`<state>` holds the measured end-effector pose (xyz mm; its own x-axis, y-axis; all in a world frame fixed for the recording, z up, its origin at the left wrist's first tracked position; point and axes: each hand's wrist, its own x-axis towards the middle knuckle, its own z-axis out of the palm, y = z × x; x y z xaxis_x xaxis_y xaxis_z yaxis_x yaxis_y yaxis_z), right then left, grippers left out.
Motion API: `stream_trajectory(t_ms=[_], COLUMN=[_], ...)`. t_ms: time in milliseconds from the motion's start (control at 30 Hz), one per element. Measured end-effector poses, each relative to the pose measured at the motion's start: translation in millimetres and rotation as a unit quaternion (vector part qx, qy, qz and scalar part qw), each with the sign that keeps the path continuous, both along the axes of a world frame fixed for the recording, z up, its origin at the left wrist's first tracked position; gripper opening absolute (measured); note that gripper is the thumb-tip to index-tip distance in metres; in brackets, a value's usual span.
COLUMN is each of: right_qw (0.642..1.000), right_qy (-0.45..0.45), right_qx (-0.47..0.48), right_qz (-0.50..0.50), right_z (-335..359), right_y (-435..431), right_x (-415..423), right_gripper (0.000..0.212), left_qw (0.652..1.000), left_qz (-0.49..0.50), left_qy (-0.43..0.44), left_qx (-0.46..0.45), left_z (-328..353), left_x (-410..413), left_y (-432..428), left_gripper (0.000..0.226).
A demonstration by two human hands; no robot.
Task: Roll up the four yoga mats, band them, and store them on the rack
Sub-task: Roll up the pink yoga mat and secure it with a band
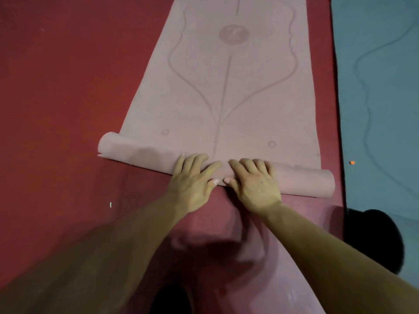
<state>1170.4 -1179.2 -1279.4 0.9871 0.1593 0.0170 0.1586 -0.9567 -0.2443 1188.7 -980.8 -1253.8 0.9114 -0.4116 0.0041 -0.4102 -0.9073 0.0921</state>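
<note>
Two hands, both parked mid-roll on the pink yoga mat (222, 87). The rolled part (303, 182) lies crosswise right in front of me on the red floor (56, 87), long axis running left to right, and the flat rest stretches straight away from me. My left hand (195, 182) and right hand (254, 182) sit side by side, thumbs nearly touching, palms down, fingers laid loosely over the top, pressing rather than gripping. Neither is really nearer. The roll's left end pokes out past the mat's edge, so I reckon it's going on a bit crooked. A teal mat (381, 87) lies flat just to the right.
</note>
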Motion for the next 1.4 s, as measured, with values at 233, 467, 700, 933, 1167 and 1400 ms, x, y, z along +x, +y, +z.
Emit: stream_trajectory(t_ms=[233, 467, 700, 933, 1167, 1400], right_qw=[0.999, 0.996, 0.997, 0.994, 0.98, 0.98], right_qy=[-0.028, -0.08, -0.05, -0.111, -0.191, -0.182], right_qx=[-0.018, 0.007, -0.03, 0.003, -0.024, -0.035], right_qz=[0.015, 0.035, 0.057, 0.023, 0.053, 0.077], right_z=[-3.5, -7.7, -0.2, -1.5, -19.1, -14.1], right_y=[-4.6, -16.1, -24.1, -17.2, -20.2, -26.8], right_x=[22.2, 21.4, 44.6, 45.9, 44.3, 62.6], right_gripper=[0.062, 0.063, 0.061, 0.058, 0.054, 0.055], left_qw=[0.999, 0.999, 0.989, 0.991, 0.99, 0.988], left_qz=[0.031, 0.018, 0.011, 0.015, 0.011, -0.001], left_qy=[-0.009, -0.044, -0.138, -0.13, -0.137, -0.152], left_qx=[-0.032, -0.013, -0.043, -0.021, -0.027, -0.027], left_z=[-19.2, -26.5, -42.0, -45.8, -44.3, -50.0], left_x=[23.3, 44.4, 43.2, 63.3, 76.8, 72.5], left_y=[-8.4, -12.3, -6.4, -12.5, -16.2, -12.9], left_gripper=[0.04, 0.04, 0.041, 0.04, 0.038, 0.039])
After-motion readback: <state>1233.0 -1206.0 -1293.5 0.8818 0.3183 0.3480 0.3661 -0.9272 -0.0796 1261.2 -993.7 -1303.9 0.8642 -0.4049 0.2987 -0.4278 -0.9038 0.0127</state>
